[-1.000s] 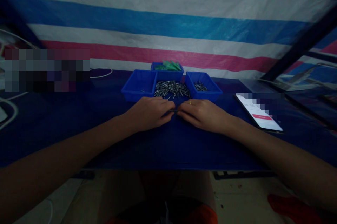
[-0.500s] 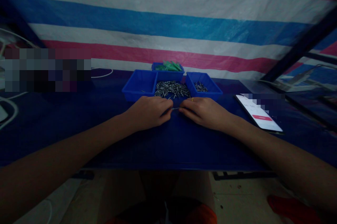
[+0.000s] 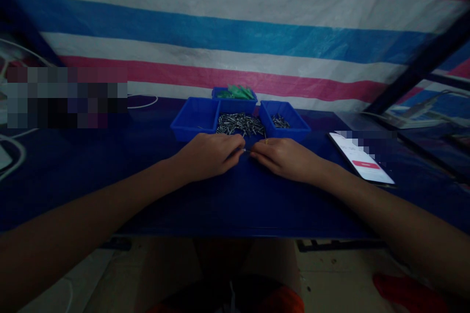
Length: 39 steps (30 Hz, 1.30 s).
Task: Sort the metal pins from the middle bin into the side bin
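Note:
My left hand [image 3: 215,156] is closed, with thumb and fingertips pinching one end of a thin silvery metal rod [image 3: 247,151]. Opposite it, my right hand [image 3: 284,156] pinches the rod's other end, a yellow band showing on one finger. Only a short stretch of metal shows between the fingertips, low above the table, and its exact kind is too small to make out. Just beyond my hands lies a loose pile of slim metal pieces [image 3: 240,123]. A blue tray [image 3: 194,132] with a small bit in it stands left of the pile; another blue tray [image 3: 290,132], holding similar metal pieces, is on the right.
Behind the pile, a third blue tray [image 3: 235,105] holds green items [image 3: 240,91]. A lit phone [image 3: 362,161] lies on the blue table [image 3: 235,205] to the right. White cables [image 3: 143,102] run at the left. A striped sheet [image 3: 235,34] hangs behind the table.
My left hand has shifted slightly right, so the fingertips are closer and less of the metal rod shows between them. My right hand has barely moved.

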Motion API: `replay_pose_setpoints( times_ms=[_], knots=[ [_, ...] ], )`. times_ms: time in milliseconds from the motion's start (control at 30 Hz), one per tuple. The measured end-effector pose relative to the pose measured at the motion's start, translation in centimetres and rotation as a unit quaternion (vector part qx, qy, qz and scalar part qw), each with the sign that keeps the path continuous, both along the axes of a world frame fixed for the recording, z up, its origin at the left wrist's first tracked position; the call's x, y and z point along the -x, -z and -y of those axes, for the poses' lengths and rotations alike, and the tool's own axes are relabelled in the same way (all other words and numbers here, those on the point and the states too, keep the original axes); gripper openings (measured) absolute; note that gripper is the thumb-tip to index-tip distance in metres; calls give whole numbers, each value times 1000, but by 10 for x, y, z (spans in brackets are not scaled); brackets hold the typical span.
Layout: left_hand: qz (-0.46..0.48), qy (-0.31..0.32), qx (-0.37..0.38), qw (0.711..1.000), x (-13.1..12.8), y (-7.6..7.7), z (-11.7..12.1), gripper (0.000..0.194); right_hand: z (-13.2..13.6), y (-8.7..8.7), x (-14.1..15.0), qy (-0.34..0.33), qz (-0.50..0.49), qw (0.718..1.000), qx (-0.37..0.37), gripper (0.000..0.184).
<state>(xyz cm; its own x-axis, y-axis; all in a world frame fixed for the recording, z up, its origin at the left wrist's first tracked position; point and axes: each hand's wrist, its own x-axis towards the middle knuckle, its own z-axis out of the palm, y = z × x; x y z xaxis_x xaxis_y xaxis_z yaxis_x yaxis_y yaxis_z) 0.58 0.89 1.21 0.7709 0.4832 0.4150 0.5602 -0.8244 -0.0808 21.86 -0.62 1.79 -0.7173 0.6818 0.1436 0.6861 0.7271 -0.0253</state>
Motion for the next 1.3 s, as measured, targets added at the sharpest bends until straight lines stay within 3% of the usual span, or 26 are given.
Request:
replay_pose_setpoints(
  times_ms=[167,333,767,1300],
  knots=[
    [-1,59,-46,997,0,1,1,19,1,2,1,-22,-7,1000,-1,30],
    [-4,70,-79,994,1,2,1,17,1,4,1,-24,-8,1000,-5,30],
    [-18,17,-61,998,1,0,-1,22,-2,4,-1,9,0,1000,-29,27],
    [-76,-49,-10,996,0,3,-3,30,2,-4,-1,-8,-40,998,-44,31]
  ],
)
